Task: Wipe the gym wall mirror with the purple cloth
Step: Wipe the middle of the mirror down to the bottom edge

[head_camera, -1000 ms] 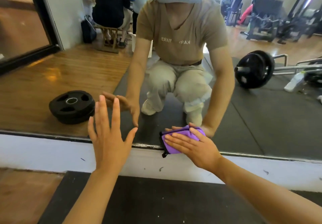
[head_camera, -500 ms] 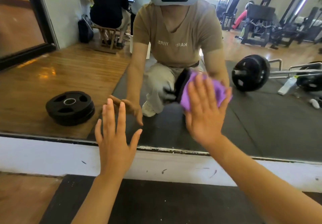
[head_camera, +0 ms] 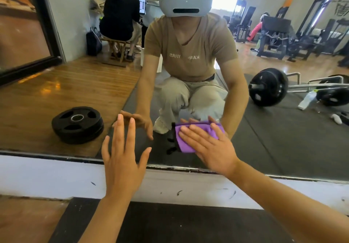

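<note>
I have the right hand (head_camera: 213,148) pressing the purple cloth (head_camera: 186,138) flat against the wall mirror (head_camera: 283,148), fingers straight and spread over the fabric, not curled round it; the grip is an open-palm press, with the folded cloth sandwiched between palm and glass. The cloth sits low on the mirror, a little above the bottom edge and just right of centre. My left hand (head_camera: 123,155) is held up to the left of it, fingers extended and apart, holding nothing; I cannot tell whether its fingertips touch the glass. The glass shows no plain streaks or smears from this view, so I cannot confirm which areas are already wiped. In my judgement the wiping is under way at the lower band, with completion unverified: the upper and far-left and far-right stretches of mirror run beyond what I can inspect. The white wall strip (head_camera: 47,174) below the mirror carries dark scuff marks.
</note>
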